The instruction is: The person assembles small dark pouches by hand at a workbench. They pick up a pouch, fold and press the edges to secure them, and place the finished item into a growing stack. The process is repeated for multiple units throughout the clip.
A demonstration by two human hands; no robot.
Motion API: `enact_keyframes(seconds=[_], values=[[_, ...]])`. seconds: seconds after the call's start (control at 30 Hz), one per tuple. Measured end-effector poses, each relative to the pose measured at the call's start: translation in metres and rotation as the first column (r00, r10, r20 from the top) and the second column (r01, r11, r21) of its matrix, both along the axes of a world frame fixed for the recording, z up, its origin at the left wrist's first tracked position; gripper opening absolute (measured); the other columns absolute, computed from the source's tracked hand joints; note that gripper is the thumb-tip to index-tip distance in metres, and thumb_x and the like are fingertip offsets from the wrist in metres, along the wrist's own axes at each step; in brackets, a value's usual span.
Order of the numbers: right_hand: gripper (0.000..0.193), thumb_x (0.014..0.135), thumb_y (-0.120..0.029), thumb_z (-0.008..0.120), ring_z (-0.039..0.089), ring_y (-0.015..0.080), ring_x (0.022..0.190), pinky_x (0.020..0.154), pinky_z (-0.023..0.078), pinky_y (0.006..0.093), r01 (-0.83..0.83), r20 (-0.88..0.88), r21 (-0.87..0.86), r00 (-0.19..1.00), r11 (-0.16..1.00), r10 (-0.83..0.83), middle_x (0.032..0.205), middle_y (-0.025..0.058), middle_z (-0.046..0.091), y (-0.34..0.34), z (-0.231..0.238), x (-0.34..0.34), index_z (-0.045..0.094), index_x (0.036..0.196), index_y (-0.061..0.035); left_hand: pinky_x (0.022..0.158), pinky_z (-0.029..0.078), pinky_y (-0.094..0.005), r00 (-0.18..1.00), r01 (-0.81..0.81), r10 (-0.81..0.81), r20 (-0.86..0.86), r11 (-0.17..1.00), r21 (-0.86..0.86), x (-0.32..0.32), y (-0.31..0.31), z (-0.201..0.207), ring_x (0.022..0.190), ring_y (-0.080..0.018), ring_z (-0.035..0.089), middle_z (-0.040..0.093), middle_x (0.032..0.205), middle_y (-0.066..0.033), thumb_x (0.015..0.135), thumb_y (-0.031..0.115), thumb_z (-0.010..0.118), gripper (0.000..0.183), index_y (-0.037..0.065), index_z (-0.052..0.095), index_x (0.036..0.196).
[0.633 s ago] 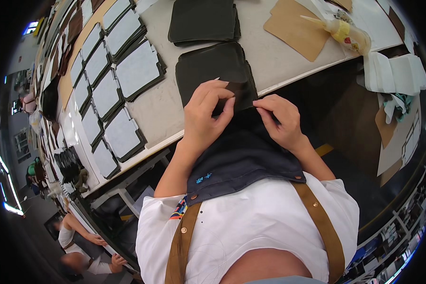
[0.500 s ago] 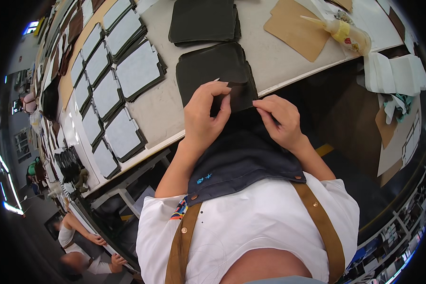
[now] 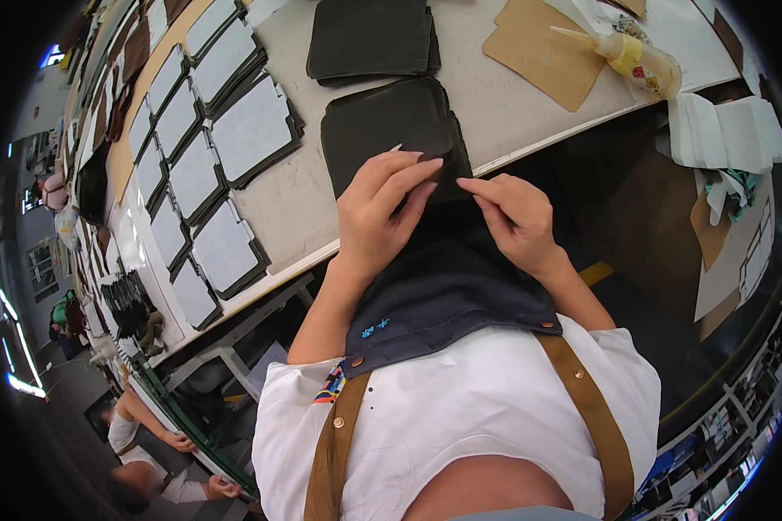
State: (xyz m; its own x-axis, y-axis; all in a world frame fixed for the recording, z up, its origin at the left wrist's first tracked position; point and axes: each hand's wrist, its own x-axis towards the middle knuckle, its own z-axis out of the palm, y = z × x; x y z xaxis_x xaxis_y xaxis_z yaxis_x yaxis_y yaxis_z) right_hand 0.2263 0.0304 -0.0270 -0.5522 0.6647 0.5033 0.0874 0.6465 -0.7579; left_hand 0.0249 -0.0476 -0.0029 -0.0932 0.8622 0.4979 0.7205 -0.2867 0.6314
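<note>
Since the earlier frame your left hand (image 3: 381,217) has straightened its fingers flat over the near edge of the dark piece (image 3: 389,130) at the table (image 3: 530,104) edge. Your right hand (image 3: 517,217) pinches that same edge, fingers nearly closed.

Leather-goods workshop: long worktable (image 3: 504,108) bearing rows of cut panels (image 3: 226,148), dark piece stacks (image 3: 369,39), glue bottle (image 3: 639,61).

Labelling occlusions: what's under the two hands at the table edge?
Left hand and right hand rest on a dark square leather stack. Its near edge is covered, anything pinched hidden.
</note>
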Motion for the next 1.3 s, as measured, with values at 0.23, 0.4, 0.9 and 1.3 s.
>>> enact_keyframes(seconds=[0.23, 0.4, 0.9, 1.3], values=[[0.021, 0.083, 0.007, 0.071, 0.064, 0.0251, 0.067, 0.063, 0.051, 0.0339, 0.007, 0.034, -0.069, 0.999, 0.998, -0.004, 0.082, 0.0096, 0.068, -0.002, -0.006, 0.011, 0.072, 0.102, -0.0034, 0.092, 0.055, -0.0416, 0.996, 0.014, -0.021, -0.081, 0.996, -0.087, -0.002, -0.005, 0.003, 0.107, -0.0320, 0.067, 0.071, 0.111, -0.0113, 0.076, -0.007, 0.075, 0.041, 0.011, 0.077, 0.114], [0.022, 0.083, 0.007, 0.071, 0.065, 0.0261, 0.068, 0.063, 0.051, 0.0340, -0.001, 0.004, -0.063, 1.000, 0.998, 0.001, 0.083, 0.0104, 0.068, -0.003, -0.004, 0.008, 0.071, 0.102, -0.0031, 0.097, 0.052, -0.0424, 0.991, 0.040, -0.057, -0.121, 0.989, -0.139, 0.004, -0.001, 0.015, 0.119, -0.0324, 0.062, 0.069, 0.120, -0.0089, 0.074, 0.007, 0.085, 0.035, 0.012, 0.078, 0.108], [0.020, 0.084, 0.009, 0.069, 0.059, 0.0218, 0.061, 0.059, 0.047, 0.0318, -0.003, -0.028, -0.075, 1.000, 0.997, 0.001, 0.078, 0.0084, 0.066, -0.002, -0.004, 0.004, 0.071, 0.101, -0.0026, 0.091, 0.054, -0.0382, 0.999, -0.040, 0.036, -0.034, 0.991, -0.127, -0.002, 0.002, 0.011, 0.107, -0.0318, 0.068, 0.072, 0.110, -0.0138, 0.079, -0.001, 0.081, 0.016, 0.002, 0.073, 0.092], [0.022, 0.085, 0.009, 0.069, 0.056, 0.0202, 0.058, 0.056, 0.045, 0.0311, 0.049, -0.067, -0.105, 0.996, 0.993, -0.056, 0.079, 0.0080, 0.066, -0.005, -0.009, 0.003, 0.071, 0.103, -0.0027, 0.082, 0.053, -0.0317, 0.997, -0.068, 0.071, 0.018, 0.987, -0.142, -0.004, 0.001, 0.009, 0.092, -0.0260, 0.069, 0.070, 0.103, -0.0129, 0.078, -0.001, 0.085, 0.019, 0.001, 0.070, 0.089]])
